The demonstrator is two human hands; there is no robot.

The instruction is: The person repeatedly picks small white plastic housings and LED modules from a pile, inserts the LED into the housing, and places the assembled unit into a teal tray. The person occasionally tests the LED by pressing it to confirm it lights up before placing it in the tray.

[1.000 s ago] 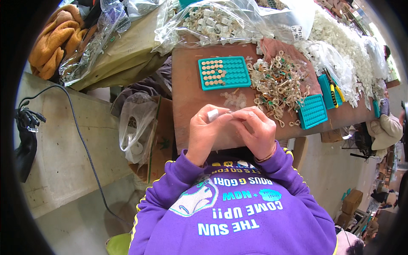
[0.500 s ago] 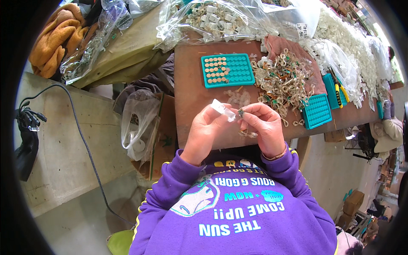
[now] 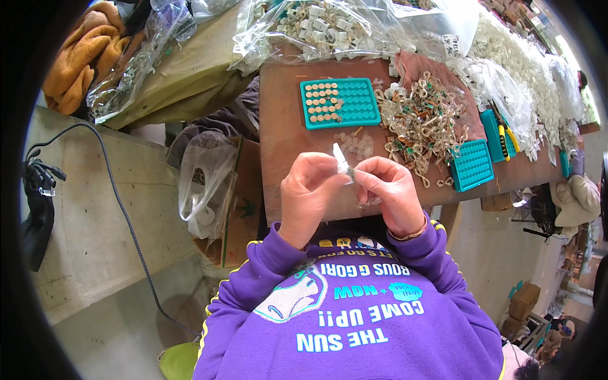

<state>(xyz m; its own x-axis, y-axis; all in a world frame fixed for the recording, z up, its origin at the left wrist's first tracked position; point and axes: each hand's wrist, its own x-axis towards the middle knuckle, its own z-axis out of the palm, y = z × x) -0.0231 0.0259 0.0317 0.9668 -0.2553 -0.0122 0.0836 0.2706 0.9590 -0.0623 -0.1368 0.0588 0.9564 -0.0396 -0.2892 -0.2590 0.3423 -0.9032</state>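
Observation:
My left hand [image 3: 305, 196] pinches a small white plastic casing [image 3: 340, 157] between thumb and fingers, with the piece tilted upward. Against its lower end, my right hand [image 3: 397, 193] pinches a small dark-green part [image 3: 352, 171] that looks like a circuit board. A loop of clear wire [image 3: 369, 202] hangs beneath the right fingers. Both hands meet above the table's near edge; the fingertips partly hide where the two parts touch. Just beyond them lie loose translucent plastic pieces [image 3: 358, 144].
A teal tray [image 3: 362, 104] holds rows of round tan discs in its left half. To its right is a heap of wired parts [image 3: 421, 120], beside another teal tray [image 3: 472, 168] and yellow-handled pliers [image 3: 503, 138]. Plastic bags [image 3: 323, 28] of white parts line the back.
The white casing has turned more upright in my left hand. My right hand has brought the green part up against it, and the hanging wire loop shows less.

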